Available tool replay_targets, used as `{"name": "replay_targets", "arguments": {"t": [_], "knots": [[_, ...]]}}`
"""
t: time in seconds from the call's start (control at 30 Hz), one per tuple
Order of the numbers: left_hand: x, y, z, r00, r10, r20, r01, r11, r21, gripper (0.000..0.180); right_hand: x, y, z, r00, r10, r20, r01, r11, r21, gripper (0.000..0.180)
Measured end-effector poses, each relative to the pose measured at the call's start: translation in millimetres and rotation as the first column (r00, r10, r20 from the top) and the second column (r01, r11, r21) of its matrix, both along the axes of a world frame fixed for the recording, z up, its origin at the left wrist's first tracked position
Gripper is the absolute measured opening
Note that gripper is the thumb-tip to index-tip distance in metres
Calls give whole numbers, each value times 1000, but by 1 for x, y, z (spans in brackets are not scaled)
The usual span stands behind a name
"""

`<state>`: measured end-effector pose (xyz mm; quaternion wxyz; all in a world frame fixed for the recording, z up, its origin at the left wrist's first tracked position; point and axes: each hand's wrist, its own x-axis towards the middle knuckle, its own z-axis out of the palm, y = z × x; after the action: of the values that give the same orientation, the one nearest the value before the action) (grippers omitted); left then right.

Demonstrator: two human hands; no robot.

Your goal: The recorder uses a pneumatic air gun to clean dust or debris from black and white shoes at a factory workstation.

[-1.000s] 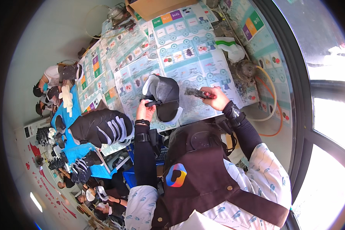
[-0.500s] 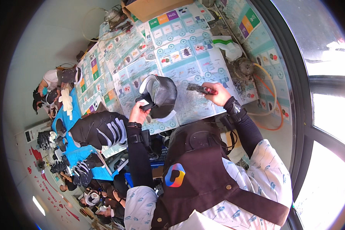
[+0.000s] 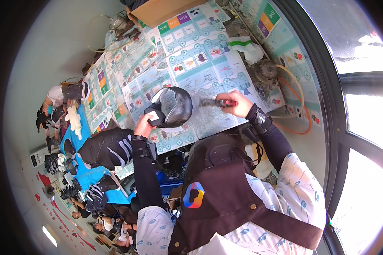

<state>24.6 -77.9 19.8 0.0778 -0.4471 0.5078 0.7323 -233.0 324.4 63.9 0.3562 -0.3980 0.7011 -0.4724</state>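
My left hand is closed on the black shoe upper, gripping it at its near lower edge by the pale patch and holding it raised off the table, its opening turned toward me so the grey lining shows. My right hand is to the right of the upper, well apart from it, fingers wrapped shut around a dark brush with a red part at the grip; the bristle end points left toward the upper and does not touch it.

The table under the upper is covered with printed paper sheets. Beyond the upper, at the far end, stands a cardboard box. To the far right of the upper lie a white and green cloth and coiled hoses. To the left of the upper, blue trays hold more black uppers with pale stripes.

Judgement on progress: brushing work on this upper appears in hand, not finished. I cannot tell whether any coating is already on it. The uppers to the left appear to await or follow the same handling; which, I cannot tell.
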Motion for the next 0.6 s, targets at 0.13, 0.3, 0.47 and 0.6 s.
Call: {"name": "replay_targets", "arguments": {"t": [0.13,0.3,0.47,0.6], "knots": [[-8,1,12,997,-77,12,77,996,-48,33,-12,13,-13,1000,5,-16,-5,1000,9,22],[-2,-20,14,989,-148,17,149,977,-154,42,-7,14,-18,995,-72,-62,71,997,-32,21],[-5,-49,13,877,-479,45,474,843,-254,41,-7,12,-19,969,189,-156,-182,981,60,18],[-21,-47,22,849,-523,71,515,791,-332,40,-6,13,-7,978,140,-156,-134,990,47,23]]}}
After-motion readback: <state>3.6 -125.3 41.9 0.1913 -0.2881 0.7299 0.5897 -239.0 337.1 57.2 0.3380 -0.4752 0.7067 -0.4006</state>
